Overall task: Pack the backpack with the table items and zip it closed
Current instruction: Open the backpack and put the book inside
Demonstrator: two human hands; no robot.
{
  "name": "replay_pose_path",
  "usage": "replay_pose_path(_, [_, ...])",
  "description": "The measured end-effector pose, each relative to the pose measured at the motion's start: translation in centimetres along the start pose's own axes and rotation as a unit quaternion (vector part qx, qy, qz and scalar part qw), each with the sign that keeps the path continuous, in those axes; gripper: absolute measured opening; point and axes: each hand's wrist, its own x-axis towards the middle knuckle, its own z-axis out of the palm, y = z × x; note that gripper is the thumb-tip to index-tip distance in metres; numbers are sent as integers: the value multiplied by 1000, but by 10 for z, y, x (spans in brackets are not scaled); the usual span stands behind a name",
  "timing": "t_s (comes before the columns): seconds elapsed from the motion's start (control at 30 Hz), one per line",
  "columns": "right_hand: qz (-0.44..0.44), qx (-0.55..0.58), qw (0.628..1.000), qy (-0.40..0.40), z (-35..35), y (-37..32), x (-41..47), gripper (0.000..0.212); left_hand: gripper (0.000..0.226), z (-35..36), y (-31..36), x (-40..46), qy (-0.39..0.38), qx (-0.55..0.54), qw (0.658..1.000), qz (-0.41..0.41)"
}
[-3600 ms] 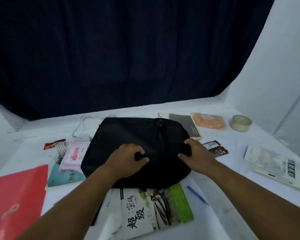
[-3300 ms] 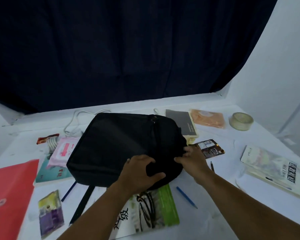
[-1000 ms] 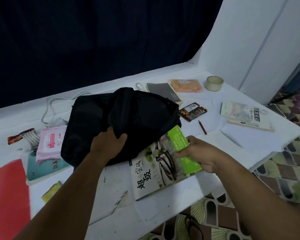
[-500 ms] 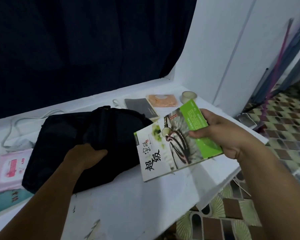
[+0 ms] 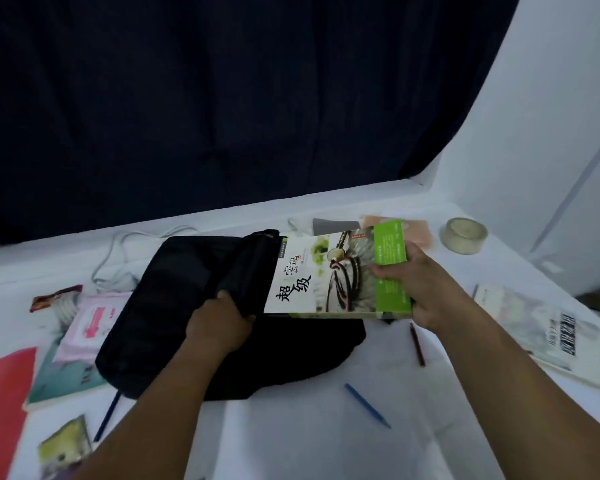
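The black backpack (image 5: 174,306) lies flat in the middle of the white table (image 5: 309,438). My left hand (image 5: 219,323) grips the edge of its opening and lifts the flap. My right hand (image 5: 420,285) holds a green and white book (image 5: 329,275) by its right end. The book's left edge is at the bag's opening, touching the raised flap. How far it reaches inside is hidden by the flap.
On the table: a tape roll (image 5: 463,235), an orange pack (image 5: 418,230), a grey notebook (image 5: 333,226), a booklet (image 5: 548,327), a red pencil (image 5: 417,344), a blue pen (image 5: 366,405), pink wipes (image 5: 90,317), a teal book (image 5: 63,379), a red folder (image 5: 0,403), a white cable (image 5: 118,251).
My right hand picked the green book off the table and carried it left to the bag's opening. My left hand shifted to the opening's edge and raised the flap.
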Motion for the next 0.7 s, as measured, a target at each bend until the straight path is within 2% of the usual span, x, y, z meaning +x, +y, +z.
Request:
replay_pose_path(0.07, [8,-12,1000,-11,1,2,17,50,45,-11,-12,5,2,-129,992,-14])
replay_pose_path(0.13, [17,-22,999,-29,5,3,33,49,30,-21,-25,4,13,-253,967,-24])
replay_pose_path(0.23, [41,-32,997,-66,20,9,54,46,23,-36,-30,-4,66,-340,938,-33])
replay_pose_path(0.3, [51,-34,993,-101,37,13,66,45,19,-46,-25,-12,98,-360,927,-30])
replay_pose_path(0.4, [64,-14,986,-151,66,17,79,39,10,-55,-19,-24,121,-338,933,-30])
replay_pose_path(0.57, [25,-42,983,-179,131,35,89,37,9,-55,-14,-44,114,-326,938,-10])
replay_pose_path(0.63, [78,-56,968,-231,152,42,88,50,8,-54,-12,-51,123,-322,939,0])
replay_pose_path(0.7, [110,-160,933,-302,160,47,84,62,15,-53,-12,-56,134,-340,931,-1])
